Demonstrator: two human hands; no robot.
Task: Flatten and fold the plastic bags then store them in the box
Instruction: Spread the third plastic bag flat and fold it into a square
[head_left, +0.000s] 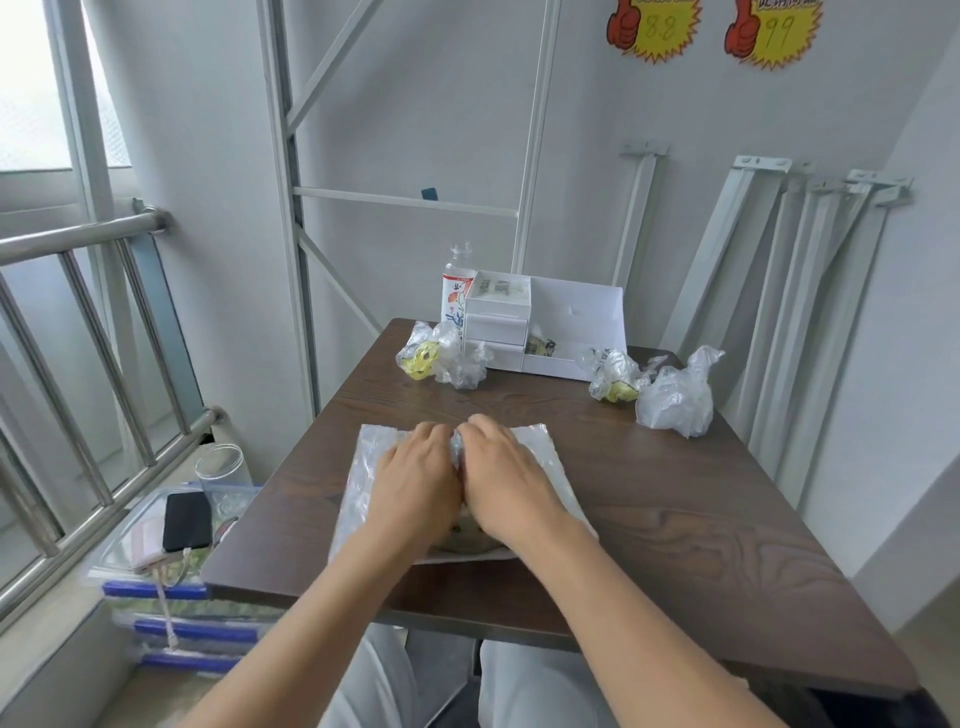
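A clear plastic bag (366, 470) lies spread flat on the dark wooden table (675, 519) in front of me. My left hand (415, 478) and my right hand (501, 480) rest side by side on its middle, palms down; their fingertips meet at a crease near the bag's far edge. Crumpled bags wait further back: two at the left (441, 356), one with yellow print, and two at the right (672, 397), one of them (613, 374) also with yellow print. The white box (571, 322) stands open at the table's far edge.
A clear bottle (457, 291) with a flowered label stands behind the box. Left of the table, on the floor, a stack of zip bags (182, 613) carries a phone (187, 519) and a clear jar (221, 467). A steel railing runs along the left; white metal bars lean on the right wall.
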